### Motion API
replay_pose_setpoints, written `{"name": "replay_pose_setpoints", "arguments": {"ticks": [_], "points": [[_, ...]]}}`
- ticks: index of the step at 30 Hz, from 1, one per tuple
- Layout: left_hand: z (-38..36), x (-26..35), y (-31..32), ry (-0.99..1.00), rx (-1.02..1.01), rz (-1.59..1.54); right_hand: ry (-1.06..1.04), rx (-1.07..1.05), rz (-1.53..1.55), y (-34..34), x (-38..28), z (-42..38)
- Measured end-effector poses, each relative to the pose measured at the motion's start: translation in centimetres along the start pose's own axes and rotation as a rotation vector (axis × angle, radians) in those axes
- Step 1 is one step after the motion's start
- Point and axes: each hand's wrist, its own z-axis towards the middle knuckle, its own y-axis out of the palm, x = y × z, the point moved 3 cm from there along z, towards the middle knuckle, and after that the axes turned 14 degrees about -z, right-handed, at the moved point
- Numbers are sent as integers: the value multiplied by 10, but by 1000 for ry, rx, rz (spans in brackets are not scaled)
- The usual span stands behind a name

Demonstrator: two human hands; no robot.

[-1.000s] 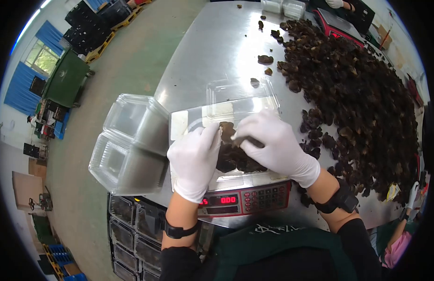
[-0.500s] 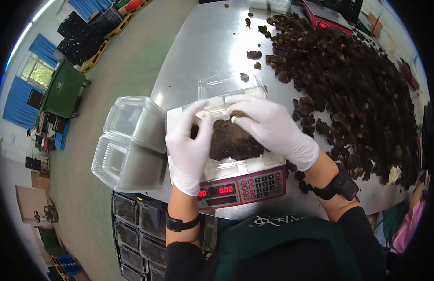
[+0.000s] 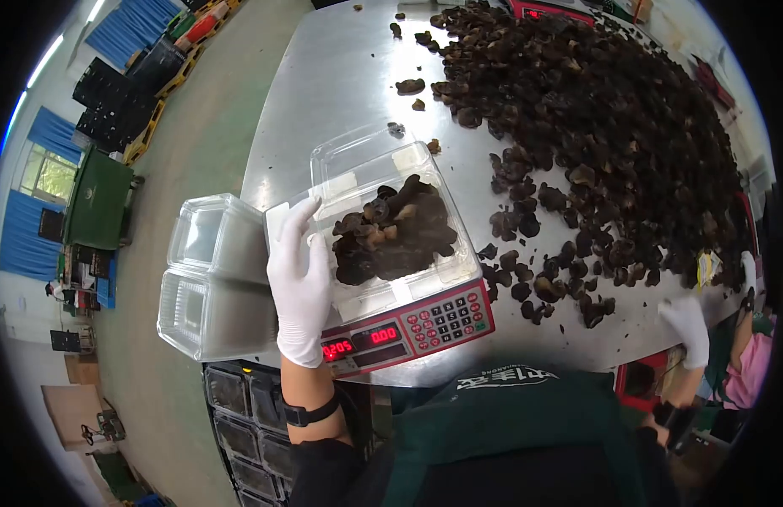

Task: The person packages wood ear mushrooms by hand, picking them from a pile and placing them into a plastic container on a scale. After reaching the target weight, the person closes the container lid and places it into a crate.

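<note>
My left hand (image 3: 300,279), in a white glove, is beside the left edge of a clear plastic container (image 3: 418,269). Thumb and index finger are apart with nothing visible between them. Dark wood ear mushrooms (image 3: 396,232) lie inside this container, its clear lid (image 3: 345,154) folded back on the far side. Beneath it is a red digital scale (image 3: 446,317) with lit red digits. Far to the right, my gloved right hand (image 3: 685,328) is motion-blurred near the table's edge, and its fingers cannot be made out.
Stacked clear containers (image 3: 207,283) stand left of the scale. A large heap of wood ear mushrooms (image 3: 586,127) covers the metal table's (image 3: 311,93) right side. Another scale (image 3: 554,12) is at the far end. A co-worker's gloved hand (image 3: 749,272) shows at far right. Black crates (image 3: 248,414) stand below.
My right hand has left the container and swung far right to the table's edge. The left hand has moved back to the container's left side. The view has shifted, and the scale's digits show clearly.
</note>
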Motion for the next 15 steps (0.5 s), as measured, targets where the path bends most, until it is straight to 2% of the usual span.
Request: {"name": "replay_pose_setpoints", "arguments": {"ticks": [1, 2, 3, 4, 6, 8, 9, 10, 11, 13, 14, 15], "points": [[0, 2, -1, 33, -13, 22, 64, -274, 242, 9, 11, -33], [-1, 5, -1, 66, -27, 44, 609, -606, 697, 11, 4, -59], [0, 6, 0, 122, -41, 41, 693, -578, 877, 32, 7, -88], [-1, 9, 1, 124, -46, 46, 812, -796, 691, 45, 21, -116], [-2, 18, 12, 96, -164, 56, 936, -794, 549, 24, 10, -127], [-1, 27, 23, 103, -191, 117, 891, -624, 582, 8, 4, -112], [-1, 24, 29, 78, -236, 194, 834, -495, 695, 29, 14, -110], [-2, 20, 34, 52, -278, 271, 579, -292, 584, 23, 10, -84], [-2, 15, 34, 12, -262, 260, 630, -320, 590, 17, 11, -64], [-6, 19, 31, -6, -195, 234, 371, 27, 225, -16, -21, 4], [-8, 20, 27, -28, -127, 207, 286, 201, 480, -51, -65, 45], [-9, 16, 23, -42, -71, 210, 226, 209, 659, -88, -112, 78]]}}
